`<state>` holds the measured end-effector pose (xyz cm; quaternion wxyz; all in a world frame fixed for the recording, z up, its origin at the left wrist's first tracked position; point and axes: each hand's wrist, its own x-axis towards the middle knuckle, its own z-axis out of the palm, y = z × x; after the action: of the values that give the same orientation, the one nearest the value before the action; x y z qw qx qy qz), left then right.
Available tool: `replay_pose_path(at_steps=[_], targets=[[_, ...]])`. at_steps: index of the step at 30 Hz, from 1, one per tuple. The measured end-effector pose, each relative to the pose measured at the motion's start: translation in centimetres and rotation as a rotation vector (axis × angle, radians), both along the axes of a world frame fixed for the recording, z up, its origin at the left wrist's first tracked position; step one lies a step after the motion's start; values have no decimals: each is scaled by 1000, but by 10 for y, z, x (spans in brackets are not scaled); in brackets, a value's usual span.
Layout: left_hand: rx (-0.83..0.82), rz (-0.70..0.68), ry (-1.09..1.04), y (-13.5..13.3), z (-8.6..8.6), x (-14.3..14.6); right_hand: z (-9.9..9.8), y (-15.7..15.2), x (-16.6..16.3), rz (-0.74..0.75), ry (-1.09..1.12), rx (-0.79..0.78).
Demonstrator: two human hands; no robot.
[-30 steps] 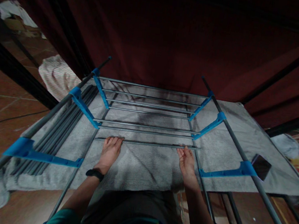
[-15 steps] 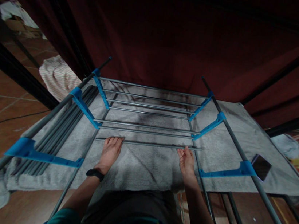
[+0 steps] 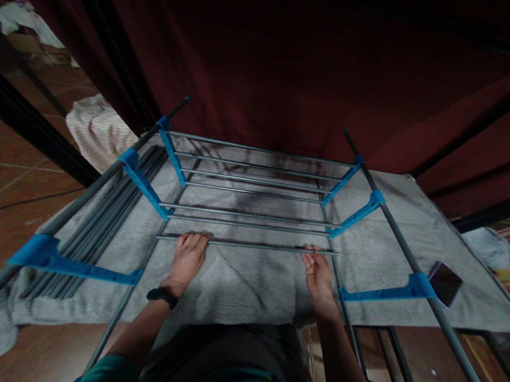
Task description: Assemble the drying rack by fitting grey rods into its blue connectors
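Observation:
My left hand (image 3: 189, 259) is closed over a thin grey metal rod (image 3: 254, 247) near its left end. Toward the other end, the fingertips of my right hand (image 3: 318, 276) pinch the same rod. It lies crosswise inside a rack frame of grey tubes with blue plastic brackets, close to the inner tubes on both sides. Beyond it, several crossbars (image 3: 251, 216) span the upper left bracket (image 3: 143, 184) and upper right bracket (image 3: 358, 213) and the pair behind them. Closer to me, the lower left bracket (image 3: 80, 267) and lower right bracket (image 3: 383, 291) carry no crossbar.
A bundle of loose grey tubes (image 3: 102, 230) lies at the left on a grey cloth (image 3: 242, 289). A phone (image 3: 444, 283) rests at the right, outside the frame. A dark red curtain (image 3: 271, 68) hangs behind. Black metal legs (image 3: 401, 367) stand at lower right.
The rod has shifted slightly to the left between my hands. Both hands stay at nearly the same place, and the rack has not moved.

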<state>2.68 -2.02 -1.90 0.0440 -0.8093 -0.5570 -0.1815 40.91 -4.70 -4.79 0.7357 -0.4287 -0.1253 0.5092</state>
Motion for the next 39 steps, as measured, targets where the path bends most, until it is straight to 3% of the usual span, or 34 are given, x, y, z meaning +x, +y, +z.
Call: replay_pose_path(at_steps=[39], targets=[[-14, -29, 6, 0, 0, 1, -1, 0, -1, 1, -33, 15]])
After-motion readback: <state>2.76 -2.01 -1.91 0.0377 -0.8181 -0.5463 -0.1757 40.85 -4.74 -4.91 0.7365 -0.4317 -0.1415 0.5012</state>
